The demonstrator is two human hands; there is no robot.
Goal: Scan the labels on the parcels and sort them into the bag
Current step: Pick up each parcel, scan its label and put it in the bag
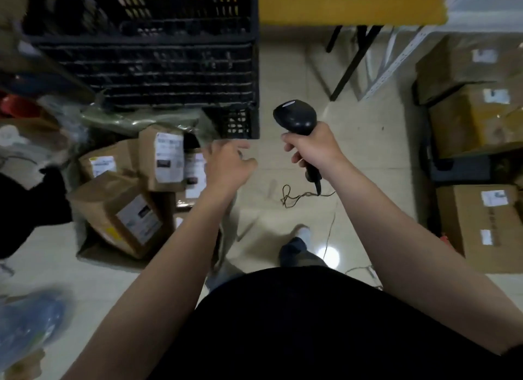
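Sorting looks partly done: at least 4 brown parcels (124, 210) lie heaped in the mouth of the greenish bag (135, 122) on the floor, beside a black crate (158, 68). The right hand (311, 147) grips the scanner (295, 116) by its handle. The left hand (229, 164) hovers just beside the heap, fingers loosely bent, holding nothing. Labelled boxes (481, 116) at the right may remain. Every white label is too blurred to read.

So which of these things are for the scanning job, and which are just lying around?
For the job: barcode scanner in the right hand, labelled brown parcels.
Just lying about: black plastic crate, yellow table.
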